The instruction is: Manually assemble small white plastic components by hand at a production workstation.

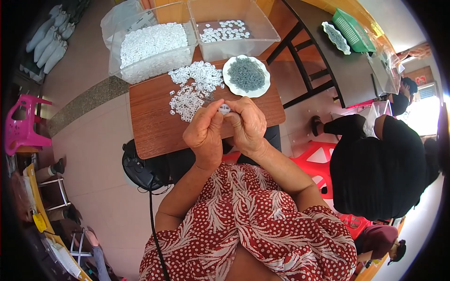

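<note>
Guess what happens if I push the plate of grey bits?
The plate would probably slide, since the tabletop looks smooth. It seems unlikely to roll, sitting flat. The loose, heaped grey bits might spill.

Smooth plastic pieces [200, 75], glossy plate [249, 93], wood-grain tabletop [152, 122].

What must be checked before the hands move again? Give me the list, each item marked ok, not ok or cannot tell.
1. Small white piece gripped at the fingertips, between left hand and right hand: ok.
2. One hand free: not ok; both are at the piece.
3. Loose white pieces lying on the brown table, just beyond the hands: ok.
4. White plate of grey pieces resting on the table: ok.
5. Far side of the gripped piece undamaged: cannot tell; it is hidden.
</note>
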{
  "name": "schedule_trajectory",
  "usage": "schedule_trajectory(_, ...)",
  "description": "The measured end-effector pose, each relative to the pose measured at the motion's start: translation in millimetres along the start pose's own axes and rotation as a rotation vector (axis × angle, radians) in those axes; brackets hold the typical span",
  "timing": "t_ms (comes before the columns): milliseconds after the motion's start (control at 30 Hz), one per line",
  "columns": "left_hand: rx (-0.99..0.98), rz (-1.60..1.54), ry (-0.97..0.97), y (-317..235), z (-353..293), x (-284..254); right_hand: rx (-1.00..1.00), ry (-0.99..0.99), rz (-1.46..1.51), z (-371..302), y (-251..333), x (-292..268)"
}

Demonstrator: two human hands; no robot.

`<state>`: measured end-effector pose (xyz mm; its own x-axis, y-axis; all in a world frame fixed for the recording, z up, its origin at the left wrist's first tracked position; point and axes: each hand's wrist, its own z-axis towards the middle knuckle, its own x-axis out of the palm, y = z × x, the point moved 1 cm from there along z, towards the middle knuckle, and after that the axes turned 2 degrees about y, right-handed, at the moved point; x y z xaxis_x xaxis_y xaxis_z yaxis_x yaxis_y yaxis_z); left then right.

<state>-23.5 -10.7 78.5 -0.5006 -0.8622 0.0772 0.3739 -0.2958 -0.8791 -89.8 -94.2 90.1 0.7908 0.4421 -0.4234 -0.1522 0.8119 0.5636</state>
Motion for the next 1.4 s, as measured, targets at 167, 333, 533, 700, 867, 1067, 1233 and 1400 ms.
schedule_trajectory(167, 0.02, 0.021, -0.015, 1.9, -0.9, -3.8, -0.02, -0.033, 0.003, -3.0, -0.7, 7.9)
schedule_trajectory(333, -0.05, 0.068, -0.001, 14.0, -8.8, -10.5, 0.124, -0.004, 0.086, -7.4, -0.7, 13.4)
schedule_trajectory(533, -0.311, -0.088, 0.06, 41.4, -18.0, -19.3, 0.658, 0.053, 0.519, -16.7, -10.4, 16.3)
schedule_trajectory(700, -0.537, -0.064, -0.039, 104.7, 3.8, -62.6, 0.653, 0.07, 0.315, 20.1, -74.5, 13.6)
schedule_trajectory(867, -0.561, 0.12, -0.125, 139.8, 30.5, -130.9, 0.411, 0.042, -0.148, 102.1, -145.3, 9.6)
schedule_trajectory(1067, -0.474, 0.493, -0.038, 196.7, 57.7, -146.8, 0.16, 0.022, -0.606, 169.8, -191.4, 18.8)
schedule_trajectory(1233, -0.135, 0.784, 0.155, 222.4, 73.0, -110.7, 0.168, 0.12, -0.358, 126.0, -140.4, 40.5)
schedule_trajectory(1400, -0.06, 1.068, 0.411, 226.8, 82.3, -86.6, 0.296, 0.28, -0.243, 65.5, -107.4, 26.3)
